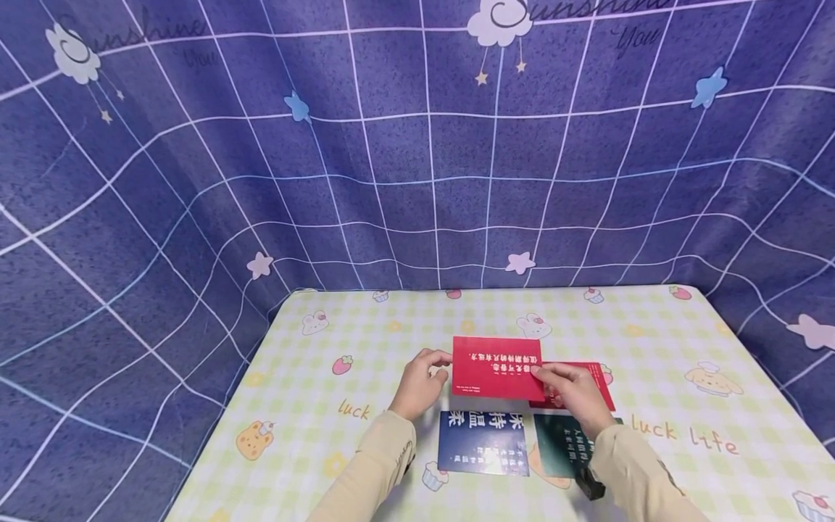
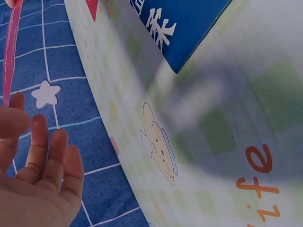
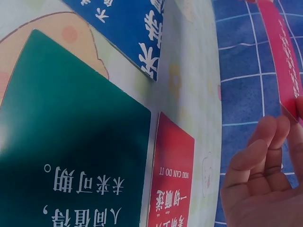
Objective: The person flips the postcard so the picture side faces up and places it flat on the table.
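Note:
A red card (image 1: 492, 366) with white lettering is held up above the table, its printed side towards the head view. My right hand (image 1: 574, 395) pinches its lower right corner, thumb on the printed face. At the opposite edge is my left hand (image 1: 420, 383), the index fingertip touching that edge and the thumb just short of it. The left wrist view shows the left hand's other fingers (image 2: 54, 156) loosely bent and holding nothing. Below lie a blue card (image 1: 483, 442), a dark green card (image 3: 80, 127) and a second red card (image 3: 173, 175), partly hidden by the right hand in the head view.
The cards lie on a table with a pale green checked cloth (image 1: 300, 449) printed with cartoon animals and words. A blue gridded curtain (image 1: 391, 159) hangs behind the table and along its sides. A small black device (image 1: 590, 484) sits under the right wrist.

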`<state>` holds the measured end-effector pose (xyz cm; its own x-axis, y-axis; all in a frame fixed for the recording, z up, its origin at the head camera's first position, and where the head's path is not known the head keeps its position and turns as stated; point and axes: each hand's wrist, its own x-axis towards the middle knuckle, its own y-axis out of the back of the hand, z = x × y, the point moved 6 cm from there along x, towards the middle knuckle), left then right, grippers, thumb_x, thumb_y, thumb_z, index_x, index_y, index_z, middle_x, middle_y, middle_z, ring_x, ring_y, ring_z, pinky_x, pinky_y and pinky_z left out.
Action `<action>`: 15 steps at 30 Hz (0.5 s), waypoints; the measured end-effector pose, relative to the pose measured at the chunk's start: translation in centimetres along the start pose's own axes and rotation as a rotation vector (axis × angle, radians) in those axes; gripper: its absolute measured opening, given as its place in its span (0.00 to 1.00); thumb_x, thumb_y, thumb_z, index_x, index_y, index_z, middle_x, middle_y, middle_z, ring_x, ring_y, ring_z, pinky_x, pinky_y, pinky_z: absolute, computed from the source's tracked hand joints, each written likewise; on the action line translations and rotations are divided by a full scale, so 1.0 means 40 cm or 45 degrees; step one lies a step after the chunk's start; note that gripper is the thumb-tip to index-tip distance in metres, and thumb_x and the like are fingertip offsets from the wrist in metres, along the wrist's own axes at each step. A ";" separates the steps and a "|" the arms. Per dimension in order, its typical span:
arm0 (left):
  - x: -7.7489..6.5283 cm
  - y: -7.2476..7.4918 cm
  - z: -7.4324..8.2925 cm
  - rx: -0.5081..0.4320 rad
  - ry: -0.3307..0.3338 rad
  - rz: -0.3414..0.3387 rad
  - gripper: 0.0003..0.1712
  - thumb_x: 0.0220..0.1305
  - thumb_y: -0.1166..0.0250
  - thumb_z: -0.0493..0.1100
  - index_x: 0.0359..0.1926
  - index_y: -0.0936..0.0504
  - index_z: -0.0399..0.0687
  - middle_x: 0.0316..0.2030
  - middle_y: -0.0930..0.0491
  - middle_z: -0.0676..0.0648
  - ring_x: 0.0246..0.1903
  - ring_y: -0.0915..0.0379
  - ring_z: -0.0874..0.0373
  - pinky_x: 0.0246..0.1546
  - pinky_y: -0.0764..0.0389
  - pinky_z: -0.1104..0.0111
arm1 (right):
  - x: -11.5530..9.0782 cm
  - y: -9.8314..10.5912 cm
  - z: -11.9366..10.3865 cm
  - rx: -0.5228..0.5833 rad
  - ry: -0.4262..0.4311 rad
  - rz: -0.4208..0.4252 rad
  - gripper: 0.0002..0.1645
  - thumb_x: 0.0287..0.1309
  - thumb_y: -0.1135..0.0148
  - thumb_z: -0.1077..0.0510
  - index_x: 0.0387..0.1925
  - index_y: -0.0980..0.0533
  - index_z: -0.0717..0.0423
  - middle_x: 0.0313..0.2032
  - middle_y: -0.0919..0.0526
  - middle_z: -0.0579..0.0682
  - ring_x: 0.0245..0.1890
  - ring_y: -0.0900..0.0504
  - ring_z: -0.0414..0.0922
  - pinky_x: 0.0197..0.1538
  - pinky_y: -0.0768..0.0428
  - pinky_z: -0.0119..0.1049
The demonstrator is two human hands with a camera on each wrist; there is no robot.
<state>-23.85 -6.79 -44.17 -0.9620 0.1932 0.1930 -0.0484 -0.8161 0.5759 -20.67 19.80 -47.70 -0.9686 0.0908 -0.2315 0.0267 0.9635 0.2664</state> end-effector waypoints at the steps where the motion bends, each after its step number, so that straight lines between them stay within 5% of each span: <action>1: 0.000 0.000 0.001 -0.008 0.007 0.004 0.11 0.65 0.39 0.32 0.45 0.13 0.39 0.43 0.19 0.45 0.48 0.22 0.46 0.51 0.23 0.54 | -0.002 0.000 -0.001 -0.008 0.007 0.004 0.31 0.66 0.35 0.42 0.59 0.20 0.60 0.52 0.19 0.54 0.49 0.26 0.49 0.46 0.22 0.39; 6: 0.003 -0.001 0.003 0.005 0.014 0.036 0.11 0.70 0.35 0.45 0.39 0.13 0.41 0.39 0.20 0.47 0.47 0.22 0.48 0.51 0.22 0.52 | -0.012 -0.004 -0.012 -0.014 0.037 0.020 0.28 0.66 0.34 0.43 0.57 0.18 0.59 0.46 0.17 0.52 0.45 0.25 0.48 0.43 0.22 0.38; 15: 0.003 0.001 0.001 0.085 0.000 0.091 0.08 0.69 0.33 0.44 0.35 0.14 0.44 0.37 0.20 0.48 0.45 0.21 0.49 0.52 0.22 0.53 | -0.012 -0.009 -0.021 -0.085 0.070 0.038 0.27 0.65 0.34 0.41 0.54 0.16 0.58 0.51 0.16 0.54 0.46 0.25 0.49 0.42 0.25 0.37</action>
<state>-23.95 -6.76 -44.09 -0.9624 0.1358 0.2354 0.0385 -0.7895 0.6126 -20.44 19.18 -46.89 -0.9798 0.1032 -0.1711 0.0408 0.9415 0.3344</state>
